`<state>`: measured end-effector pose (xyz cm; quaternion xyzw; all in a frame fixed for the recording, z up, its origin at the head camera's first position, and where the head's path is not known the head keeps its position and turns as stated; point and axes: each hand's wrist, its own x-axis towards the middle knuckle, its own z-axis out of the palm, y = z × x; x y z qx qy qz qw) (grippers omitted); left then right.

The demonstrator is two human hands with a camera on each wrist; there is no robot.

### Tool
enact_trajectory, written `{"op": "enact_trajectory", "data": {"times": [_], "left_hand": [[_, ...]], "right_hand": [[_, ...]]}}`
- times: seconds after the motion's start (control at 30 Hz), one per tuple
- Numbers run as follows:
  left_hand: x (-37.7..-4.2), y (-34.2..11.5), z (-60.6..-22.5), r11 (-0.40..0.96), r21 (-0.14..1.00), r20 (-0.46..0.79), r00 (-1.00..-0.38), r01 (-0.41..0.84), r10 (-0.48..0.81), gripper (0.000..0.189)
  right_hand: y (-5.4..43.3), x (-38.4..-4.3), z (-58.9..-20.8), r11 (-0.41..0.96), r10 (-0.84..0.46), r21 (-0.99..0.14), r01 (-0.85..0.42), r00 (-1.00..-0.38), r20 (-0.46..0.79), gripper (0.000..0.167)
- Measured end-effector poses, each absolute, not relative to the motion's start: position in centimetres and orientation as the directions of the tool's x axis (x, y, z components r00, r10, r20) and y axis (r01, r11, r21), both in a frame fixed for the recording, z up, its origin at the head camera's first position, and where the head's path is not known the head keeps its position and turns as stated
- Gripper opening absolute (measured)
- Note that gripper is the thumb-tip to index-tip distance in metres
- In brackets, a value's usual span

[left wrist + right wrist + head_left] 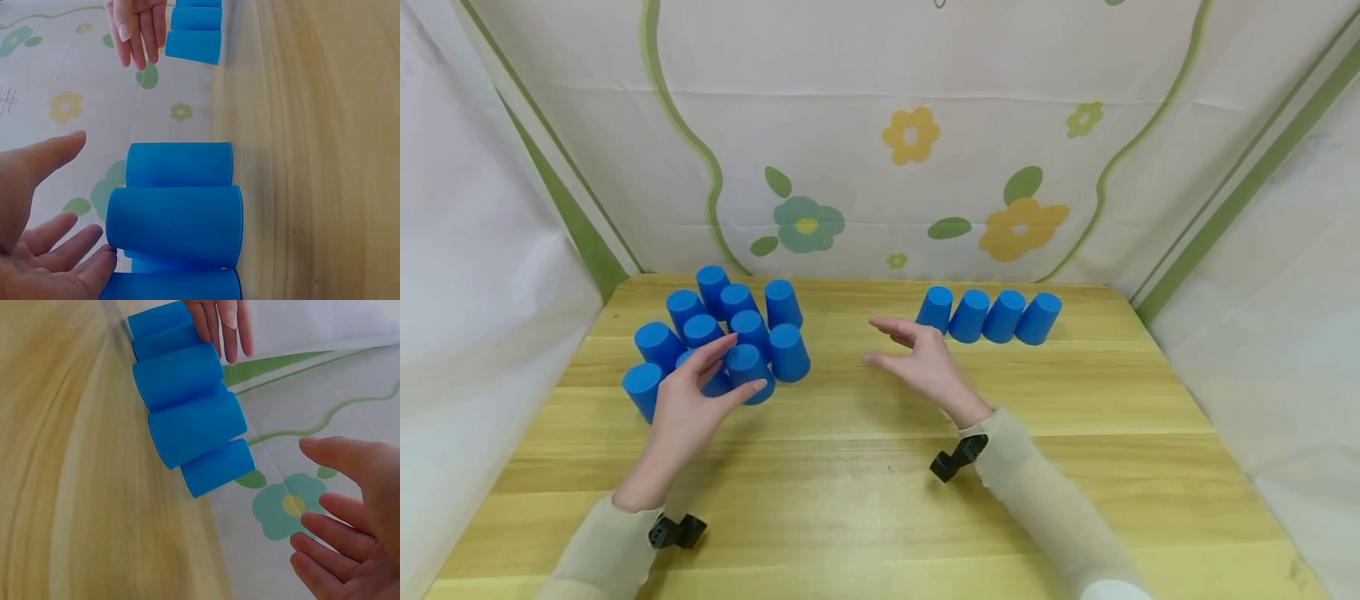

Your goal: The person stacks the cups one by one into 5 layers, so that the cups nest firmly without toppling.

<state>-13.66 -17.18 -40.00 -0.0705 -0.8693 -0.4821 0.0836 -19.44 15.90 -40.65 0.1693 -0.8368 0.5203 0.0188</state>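
The upturned cups on the desk look light, stiff and slippery to me, best taken round their sides, while the left hand by the cluster and right hand near the row hold their fingers wide.

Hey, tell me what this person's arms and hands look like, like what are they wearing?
The left hand and right hand are bare, with no gloves or rings visible. The left sleeve and right sleeve are pale beige. A small, angular black device sits at each cuff, left and right.
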Motion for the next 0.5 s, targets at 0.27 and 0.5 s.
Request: {"op": "enact_trajectory", "data": {"times": [0.27, 0.5], "left_hand": [[-13.7, -17.0, -39.9, 0.528, 0.832, 0.163, -0.985, 0.169, 0.058, 0.076], [-13.9, -16.9, -40.5, 0.530, 0.825, 0.181, -0.980, 0.195, 0.079, 0.075]], "right_hand": [[13.9, -19.3, -41.1, 0.345, -0.333, -0.888, -0.304, -0.924, 0.187, 0.053], [12.3, -19.3, -41.9, 0.380, -0.388, -0.868, -0.320, -0.907, 0.164, 0.052]]}}
